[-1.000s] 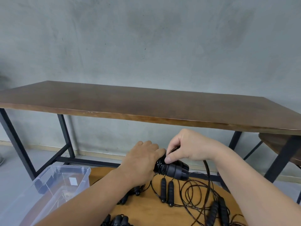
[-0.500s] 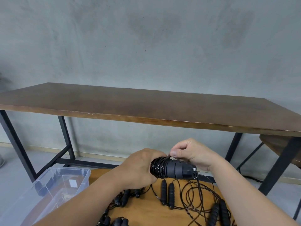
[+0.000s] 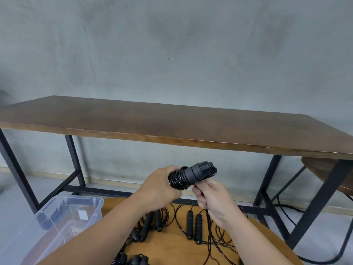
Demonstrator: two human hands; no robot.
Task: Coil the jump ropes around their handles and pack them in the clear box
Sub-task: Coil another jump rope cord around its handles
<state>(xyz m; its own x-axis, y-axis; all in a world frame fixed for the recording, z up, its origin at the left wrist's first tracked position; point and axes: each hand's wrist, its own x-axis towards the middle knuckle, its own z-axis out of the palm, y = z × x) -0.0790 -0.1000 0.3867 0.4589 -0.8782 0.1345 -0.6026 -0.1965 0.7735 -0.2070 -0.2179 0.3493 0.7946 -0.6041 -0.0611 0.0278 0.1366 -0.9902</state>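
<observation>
clear box (image 3: pixel 57 217) holds a white slip (image 3: pixel 82 215).

There's a long dark wooden table (image 3: pixel 172 127) on black metal legs (image 3: pixel 75 159) against a grey concrete wall (image 3: pixel 172 54), a wooden stool (image 3: pixel 328 169) tucked under the table's right end, and a black cable (image 3: pixel 324 257) on the floor below that.
</observation>
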